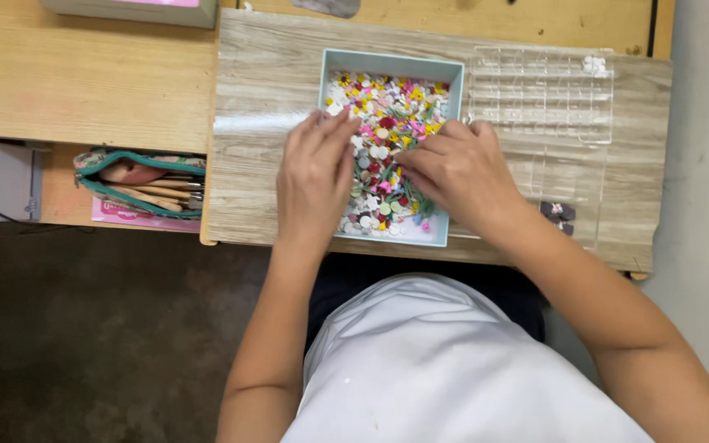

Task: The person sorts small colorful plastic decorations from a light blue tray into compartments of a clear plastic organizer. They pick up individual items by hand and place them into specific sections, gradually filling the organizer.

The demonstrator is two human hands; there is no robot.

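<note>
Both reaching palm-down into the pale blue box [387,62] on the wood-grain board [264,98]: left hand [315,176] flat, fingers loosely together on the colourful small pieces [391,111]; right hand [461,172] curled, fingertips pinched among them.

box: shallow pale-blue tray [387,62], lying flat on the wood-grain board [264,90]
contents: tiny multicoloured flower pieces [394,111], heaped loosely inside the tray

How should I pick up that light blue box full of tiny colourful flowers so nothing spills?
Probably best to hold the shallow light blue cardboard box by its two long side walls, one hand from the left and one from the right, kept level. It is open-topped and full of loose tiny colourful flower pieces, so tilting would likely spill them.
</note>
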